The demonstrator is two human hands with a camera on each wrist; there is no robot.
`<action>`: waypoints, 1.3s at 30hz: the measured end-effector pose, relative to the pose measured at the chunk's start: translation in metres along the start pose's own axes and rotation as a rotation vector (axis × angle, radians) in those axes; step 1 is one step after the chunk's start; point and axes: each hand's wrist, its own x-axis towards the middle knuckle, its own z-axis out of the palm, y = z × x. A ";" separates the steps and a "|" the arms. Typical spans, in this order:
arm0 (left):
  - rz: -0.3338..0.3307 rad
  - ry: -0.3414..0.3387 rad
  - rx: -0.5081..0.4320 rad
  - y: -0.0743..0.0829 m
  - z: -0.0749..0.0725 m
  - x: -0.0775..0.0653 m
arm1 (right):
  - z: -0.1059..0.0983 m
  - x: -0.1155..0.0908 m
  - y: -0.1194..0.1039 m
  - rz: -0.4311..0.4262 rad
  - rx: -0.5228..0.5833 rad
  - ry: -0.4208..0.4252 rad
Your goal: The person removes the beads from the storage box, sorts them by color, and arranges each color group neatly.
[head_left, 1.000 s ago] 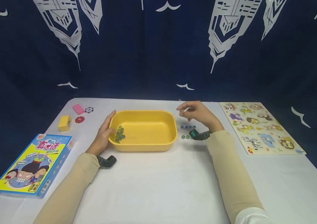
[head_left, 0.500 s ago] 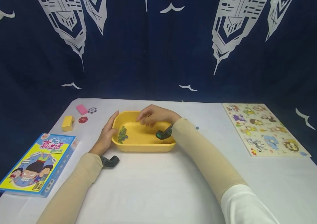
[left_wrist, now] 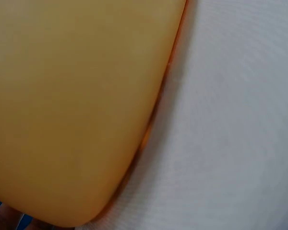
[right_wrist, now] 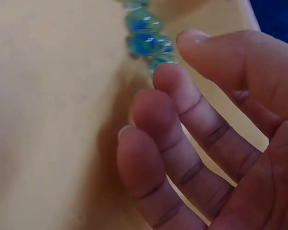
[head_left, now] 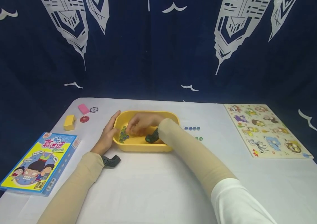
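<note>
A yellow plastic tub (head_left: 144,148) sits on the white table in the head view. My left hand (head_left: 104,137) holds its left end, fingers along the outer wall and thumb at the rim; the left wrist view mostly shows the tub's wall (left_wrist: 77,105). Clear glass marbles (head_left: 123,137) with green and blue swirls lie clustered inside, at the left end. Over them, within the tub, is my right hand (head_left: 143,123). In the right wrist view its fingers (right_wrist: 182,100) are loosely bent beside the marbles (right_wrist: 143,43), with a gap between thumb and forefinger and nothing held.
Right of the tub are a row of blue marbles (head_left: 192,128) and green marbles (head_left: 199,138), partly behind the right sleeve. An animal puzzle board (head_left: 267,130) lies far right. At left are a game box (head_left: 38,163), yellow block (head_left: 69,122), pink piece (head_left: 83,109) and two chips (head_left: 84,119).
My right hand has moved left from above the table by the marble rows into the tub, down to the clustered marbles. My left hand keeps its hold on the tub. The view has shifted slightly.
</note>
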 end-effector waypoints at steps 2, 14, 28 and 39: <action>0.002 0.003 -0.001 -0.001 0.000 0.000 | 0.002 0.002 0.000 -0.005 -0.012 -0.008; 0.021 0.006 0.007 -0.002 0.001 0.001 | 0.008 0.011 -0.003 -0.060 -0.191 -0.008; -0.012 0.001 0.013 0.001 0.001 -0.001 | -0.009 -0.025 -0.010 -0.106 -0.119 0.118; -0.010 0.001 0.014 0.003 0.003 -0.002 | -0.026 -0.111 0.004 -0.268 0.159 0.435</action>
